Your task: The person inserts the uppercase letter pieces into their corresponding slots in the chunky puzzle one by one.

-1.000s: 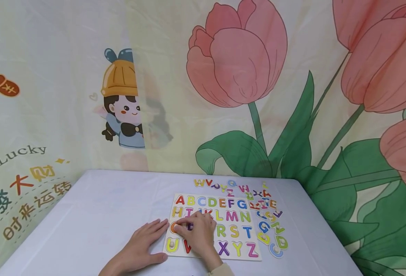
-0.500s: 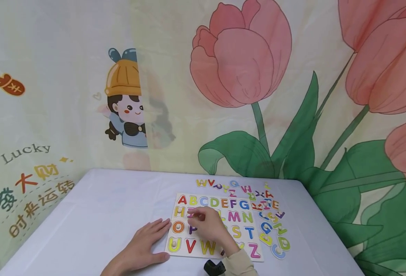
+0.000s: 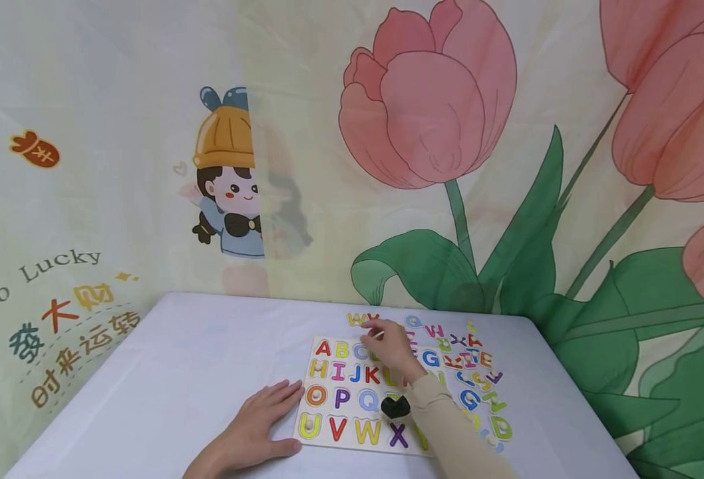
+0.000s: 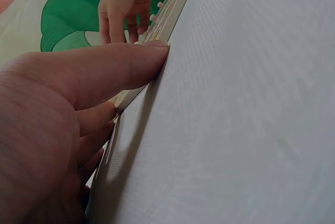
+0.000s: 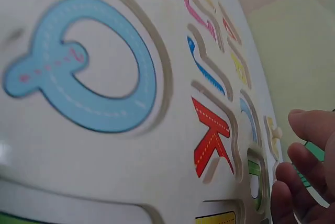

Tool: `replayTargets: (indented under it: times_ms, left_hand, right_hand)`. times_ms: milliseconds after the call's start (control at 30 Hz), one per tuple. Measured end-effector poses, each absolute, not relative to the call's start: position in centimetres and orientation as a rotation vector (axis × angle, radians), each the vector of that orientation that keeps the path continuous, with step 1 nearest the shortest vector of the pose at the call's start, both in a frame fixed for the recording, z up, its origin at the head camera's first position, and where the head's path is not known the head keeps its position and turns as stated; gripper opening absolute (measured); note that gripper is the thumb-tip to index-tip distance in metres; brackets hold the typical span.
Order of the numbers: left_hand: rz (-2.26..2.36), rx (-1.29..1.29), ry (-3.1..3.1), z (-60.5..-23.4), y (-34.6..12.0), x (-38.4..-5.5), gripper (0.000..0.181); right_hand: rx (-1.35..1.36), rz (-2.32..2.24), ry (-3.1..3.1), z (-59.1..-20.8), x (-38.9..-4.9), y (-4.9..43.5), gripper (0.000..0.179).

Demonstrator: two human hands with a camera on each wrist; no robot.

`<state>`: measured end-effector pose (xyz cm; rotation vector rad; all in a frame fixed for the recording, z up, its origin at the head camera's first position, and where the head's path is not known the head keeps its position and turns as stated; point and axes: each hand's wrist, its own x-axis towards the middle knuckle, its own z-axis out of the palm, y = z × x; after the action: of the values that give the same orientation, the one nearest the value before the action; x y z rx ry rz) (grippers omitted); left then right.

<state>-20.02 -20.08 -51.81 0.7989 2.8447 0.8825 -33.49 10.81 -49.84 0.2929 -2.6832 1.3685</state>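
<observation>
A white alphabet puzzle board point(image 3: 352, 414) lies on the table, printed with colourful letters in shallow recesses. Knobbed pieces sit in its H point(image 3: 318, 370), O point(image 3: 317, 396) and U point(image 3: 309, 426) places. My left hand point(image 3: 253, 419) rests flat beside the board, its fingertips and thumb at the left edge; the left wrist view shows the thumb point(image 4: 125, 67) along that edge. Over the board's far side reaches my right hand point(image 3: 390, 342), close to the loose yellow W point(image 3: 356, 319) and red V. Nothing shows between its loosely bent fingers point(image 5: 303, 130) in the right wrist view.
Loose letter pieces lie scattered behind and to the right of the board, among them a blue G point(image 3: 468, 399), a green D point(image 3: 501, 428) and a light blue Q point(image 3: 414, 321). Some overlap. A printed curtain point(image 3: 304, 199) hangs behind the white table point(image 3: 208, 352).
My right hand has left the orange O piece at the board's left side and moved across to the far edge, near the W and V. My left hand stays beside the board.
</observation>
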Motion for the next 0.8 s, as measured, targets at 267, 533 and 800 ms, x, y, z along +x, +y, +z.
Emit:
replayTargets:
  times_ms: [267,533,800]
  left_hand:
    - [0.881,0.769,2.829,-51.7,-20.0,-19.9,0.095]
    - [0.898,0.796,2.828,-51.6,-19.8,-20.2,0.095]
    - [0.9,0.796,2.831,-51.8,-19.9,-20.1,0.094]
  right_hand:
    - [0.32,1.403,-2.699,-50.7,-36.7,10.3,0.041]
    - [0.274,1.224,-2.783,-51.2,-38.6,9.6,0.041]
    - [0.253,1.073,-2.801,-51.1,-38.9,8.9,0.036]
